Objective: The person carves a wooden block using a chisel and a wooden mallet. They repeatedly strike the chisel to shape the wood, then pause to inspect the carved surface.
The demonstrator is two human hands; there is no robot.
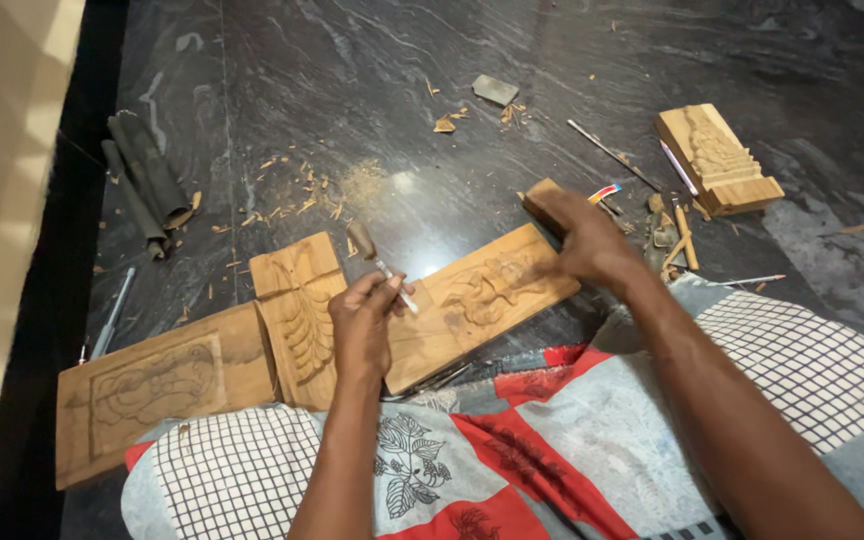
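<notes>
Left hand (364, 318), centre of frame, grip closed around a carving chisel (380, 262); wooden handle points to upper left, metal blade angles down onto the carved panel (482, 300). That panel lies tilted across the centre of the frame, its near edge resting at the person's lap. Right hand (584, 240), right of centre, fingers curled over the panel's far end, pressing it down; a small wooden block (542, 196) sits just beside the knuckles. Two more carved panels (297, 310) (147, 385) lie at lower left, touching each other. Dark stone floor (372, 90), wood chips scattered. Upper right: stepped carved block (720, 158), thin metal rod (607, 152). Upper left: dark rolled sheets (142, 180). Patterned cloth (512, 450) covers the lap.
</notes>
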